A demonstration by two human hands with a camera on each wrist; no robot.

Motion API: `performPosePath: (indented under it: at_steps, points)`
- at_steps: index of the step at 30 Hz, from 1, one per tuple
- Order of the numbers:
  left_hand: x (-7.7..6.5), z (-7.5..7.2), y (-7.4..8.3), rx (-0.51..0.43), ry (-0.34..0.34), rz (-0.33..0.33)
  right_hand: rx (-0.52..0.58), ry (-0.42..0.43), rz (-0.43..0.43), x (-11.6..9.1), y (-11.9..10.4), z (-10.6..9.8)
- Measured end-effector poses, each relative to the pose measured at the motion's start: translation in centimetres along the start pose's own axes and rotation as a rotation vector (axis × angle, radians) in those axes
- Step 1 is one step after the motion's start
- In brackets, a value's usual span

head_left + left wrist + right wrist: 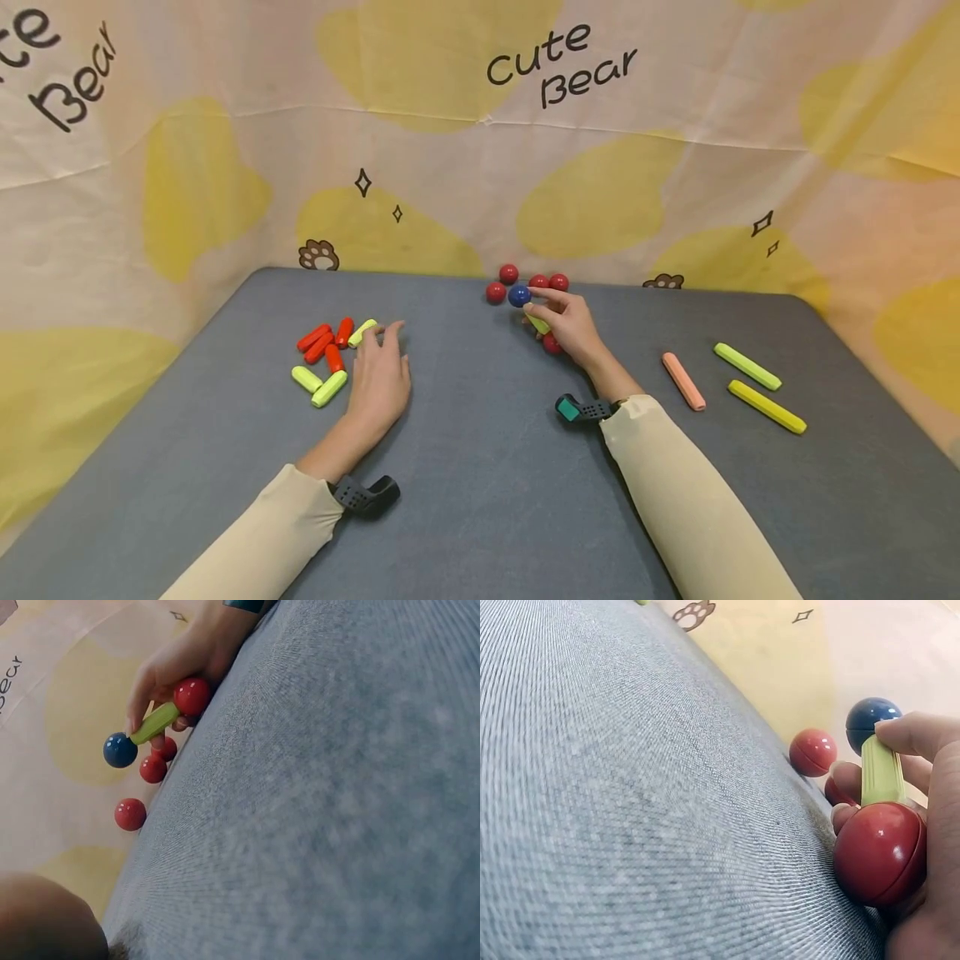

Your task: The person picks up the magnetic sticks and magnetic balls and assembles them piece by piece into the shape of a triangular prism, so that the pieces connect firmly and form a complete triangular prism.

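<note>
In the head view my right hand (573,327) pinches a short yellow-green rod (538,324) between thumb and fingers. A blue ball (871,724) sits at the rod's upper end and a red ball (880,853) at its lower end, near the tabletop. Several other red balls (496,292) lie just behind and beside this hand. On the left, my left hand (381,377) is lowered to the table, its fingers beside another short yellow-green rod (363,332) and partly covering its end. Only a blurred part of the left hand (49,919) appears in the left wrist view.
Short red rods (318,347) and two more yellow-green ones (328,389) lie left of the left hand. Longer sticks lie at right: pink (683,382), green (747,366) and yellow (767,407). Behind the grey table (480,467) hangs a printed cloth (450,192).
</note>
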State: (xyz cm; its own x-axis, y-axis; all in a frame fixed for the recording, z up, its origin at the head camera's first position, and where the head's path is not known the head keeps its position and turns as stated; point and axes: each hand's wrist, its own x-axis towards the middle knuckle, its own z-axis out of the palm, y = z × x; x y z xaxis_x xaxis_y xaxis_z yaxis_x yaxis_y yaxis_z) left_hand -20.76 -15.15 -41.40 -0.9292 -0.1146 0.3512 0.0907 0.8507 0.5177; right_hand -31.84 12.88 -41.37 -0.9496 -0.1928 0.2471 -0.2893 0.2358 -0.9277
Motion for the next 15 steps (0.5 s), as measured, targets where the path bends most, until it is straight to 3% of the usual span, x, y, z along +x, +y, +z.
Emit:
performPosePath:
  at_steps: [4,7,9,13,15]
  points:
    - [-0.06,0.05,0.15,-0.192,-0.016,0.005,-0.005,-0.001,-0.001,-0.13,0.01,-0.1]
    - [-0.16,-0.1,0.26,-0.224,-0.027,-0.016,-0.007,-0.002,0.004,-0.22,0.02,-0.05]
    - [-0.22,-0.22,0.29,-0.136,-0.025,-0.03,-0.008,0.0,0.003,-0.24,-0.01,-0.01]
    - [-0.31,-0.42,0.32,0.132,-0.031,-0.053,0.003,0.003,0.002,-0.16,-0.12,0.0]
    - [-0.32,-0.48,0.33,0.195,-0.047,-0.053,0.003,0.002,-0.001,-0.15,-0.21,-0.05]
